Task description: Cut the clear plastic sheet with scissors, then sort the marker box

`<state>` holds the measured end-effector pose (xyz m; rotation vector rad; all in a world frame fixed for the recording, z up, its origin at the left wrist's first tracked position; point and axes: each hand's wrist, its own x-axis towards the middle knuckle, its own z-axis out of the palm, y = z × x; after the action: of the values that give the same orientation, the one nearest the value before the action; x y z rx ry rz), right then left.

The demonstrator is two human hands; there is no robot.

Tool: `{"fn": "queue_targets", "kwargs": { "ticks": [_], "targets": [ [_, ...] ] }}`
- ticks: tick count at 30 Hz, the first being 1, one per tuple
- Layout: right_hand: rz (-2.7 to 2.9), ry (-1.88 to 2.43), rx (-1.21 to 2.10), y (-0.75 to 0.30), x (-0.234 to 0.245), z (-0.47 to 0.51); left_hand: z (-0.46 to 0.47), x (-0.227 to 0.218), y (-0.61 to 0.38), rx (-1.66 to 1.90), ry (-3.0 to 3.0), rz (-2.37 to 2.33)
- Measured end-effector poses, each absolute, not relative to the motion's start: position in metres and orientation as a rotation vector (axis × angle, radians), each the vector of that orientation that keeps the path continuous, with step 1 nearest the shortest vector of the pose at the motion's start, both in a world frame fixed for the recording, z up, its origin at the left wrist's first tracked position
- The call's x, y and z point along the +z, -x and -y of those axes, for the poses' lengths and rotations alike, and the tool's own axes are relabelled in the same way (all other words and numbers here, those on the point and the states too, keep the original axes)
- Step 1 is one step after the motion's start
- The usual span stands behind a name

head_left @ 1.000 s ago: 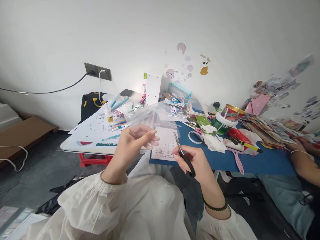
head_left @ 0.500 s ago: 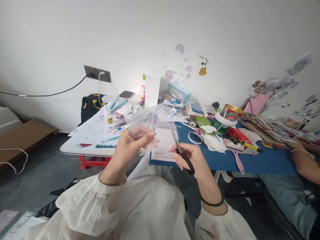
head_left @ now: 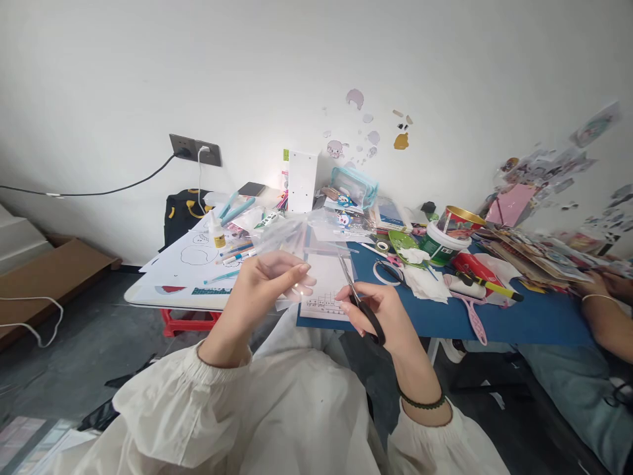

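My left hand (head_left: 264,290) is raised in front of me, fingers pinched on a clear plastic sleeve (head_left: 289,239) that sticks up and away over the table. My right hand (head_left: 380,316) grips black-handled scissors (head_left: 360,303), blades pointing up and left toward the sleeve's lower edge. Both wrists come out of white gathered sleeves; a dark bead bracelet (head_left: 422,402) circles the right wrist. Under the hands lies a white printed sheet (head_left: 326,287) on a blue mat (head_left: 499,316).
A white tabletop (head_left: 168,284) carries drawn paper, pens and a glue bottle (head_left: 216,231). On the blue mat sit tape rolls, tissues, a green cup (head_left: 440,244), a pink comb (head_left: 472,316) and sticker sheets. Another person's arm (head_left: 603,316) rests at the right. A wall socket (head_left: 195,148) and cardboard (head_left: 49,270) lie left.
The scissors have shifted slightly left toward the plastic sleeve. My left hand holds its pose. The view has drifted a little.
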<state>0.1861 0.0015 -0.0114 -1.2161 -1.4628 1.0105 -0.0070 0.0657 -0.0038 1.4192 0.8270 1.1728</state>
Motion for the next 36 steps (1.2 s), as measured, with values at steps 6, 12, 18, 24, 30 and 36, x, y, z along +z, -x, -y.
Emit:
{"fn": "queue_targets", "kwargs": {
  "ticks": [6, 12, 18, 24, 30, 36],
  "targets": [
    [1.471, 1.257, 1.023, -0.188, -0.014, 0.000, -0.066, -0.005, 0.008, 1.156, -1.406, -0.814],
    [1.494, 1.248, 1.011, -0.188, -0.011, -0.003, -0.068, -0.005, 0.009, 1.127, -1.407, -0.789],
    [1.431, 1.247, 0.981, -0.180, -0.015, -0.002, -0.066, -0.005, 0.011, 1.120, -1.408, -0.813],
    [1.447, 1.251, 1.011, -0.181, -0.014, -0.002, -0.064, -0.004, 0.012, 1.122, -1.427, -0.837],
    [1.448, 1.264, 1.022, -0.181, -0.012, -0.004, -0.064, -0.004, 0.014, 1.110, -1.441, -0.842],
    [1.394, 1.234, 1.018, -0.176, -0.015, -0.004, -0.059, 0.002, 0.012, 1.115, -1.449, -0.885]
  ]
}}
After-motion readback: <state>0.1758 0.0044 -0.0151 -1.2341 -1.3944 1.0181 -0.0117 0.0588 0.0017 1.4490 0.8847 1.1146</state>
